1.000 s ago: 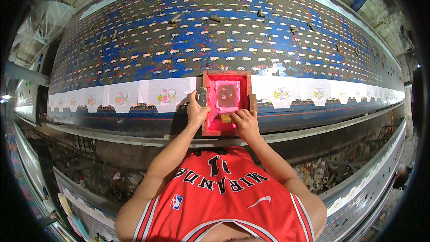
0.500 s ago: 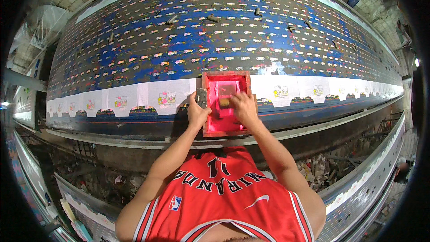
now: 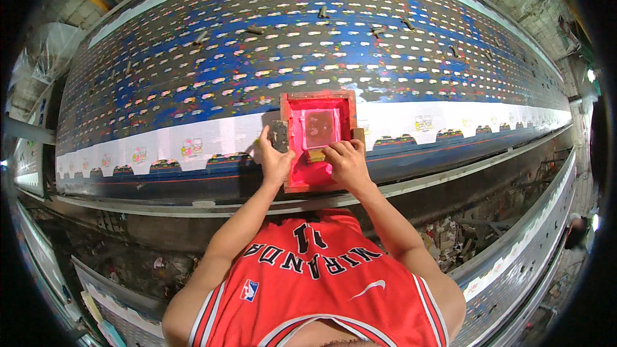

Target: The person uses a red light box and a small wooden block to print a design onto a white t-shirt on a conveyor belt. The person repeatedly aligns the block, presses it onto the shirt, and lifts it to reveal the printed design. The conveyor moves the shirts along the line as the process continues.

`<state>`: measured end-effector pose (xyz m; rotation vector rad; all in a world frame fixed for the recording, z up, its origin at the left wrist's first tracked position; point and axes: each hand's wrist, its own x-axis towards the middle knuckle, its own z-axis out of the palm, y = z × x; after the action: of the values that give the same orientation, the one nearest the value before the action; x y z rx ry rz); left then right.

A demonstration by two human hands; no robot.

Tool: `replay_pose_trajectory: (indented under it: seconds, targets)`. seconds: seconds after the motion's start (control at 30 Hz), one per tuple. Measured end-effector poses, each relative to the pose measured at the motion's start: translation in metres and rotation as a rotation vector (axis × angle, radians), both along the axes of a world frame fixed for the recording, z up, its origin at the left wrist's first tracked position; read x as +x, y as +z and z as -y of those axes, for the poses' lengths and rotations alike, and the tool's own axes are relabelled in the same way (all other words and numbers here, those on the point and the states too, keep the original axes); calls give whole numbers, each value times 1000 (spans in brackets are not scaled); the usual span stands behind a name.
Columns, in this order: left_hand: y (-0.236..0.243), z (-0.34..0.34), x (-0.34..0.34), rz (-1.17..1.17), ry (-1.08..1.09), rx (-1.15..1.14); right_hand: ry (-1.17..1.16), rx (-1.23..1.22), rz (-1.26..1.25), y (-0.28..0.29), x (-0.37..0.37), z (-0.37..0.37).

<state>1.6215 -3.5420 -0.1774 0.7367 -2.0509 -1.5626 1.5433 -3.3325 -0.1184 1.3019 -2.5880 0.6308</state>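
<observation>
Screen-printing frame (image 3: pixel 319 141), red, sits on the white strip (image 3: pixel 212 138) along the printing table's (image 3: pixel 193 58) near edge; left hand (image 3: pixel 275 162) clamps its left rail, right hand (image 3: pixel 347 162) presses a squeegee (image 3: pixel 316 154) inside. Printed motifs lie both sides; pass judged unfinished.

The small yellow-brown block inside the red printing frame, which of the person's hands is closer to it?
Right. The right hand has its fingers on the yellow-brown block inside the red frame. The left hand grips the frame's left edge, apart from the block.
</observation>
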Motion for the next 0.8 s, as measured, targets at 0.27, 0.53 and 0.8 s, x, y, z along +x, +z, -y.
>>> replay_pose_trajectory:
  seconds: [0.27,0.53,0.8]
  targets:
    - [-6,-94,-53,196,-5,137,4,53,10,-16,-50,-102]
    - [-22,-111,-57,240,22,25,46,44,32,-26,-62,-124]
    - [-8,-114,-59,280,9,-22,39,19,71,-21,-62,-123]
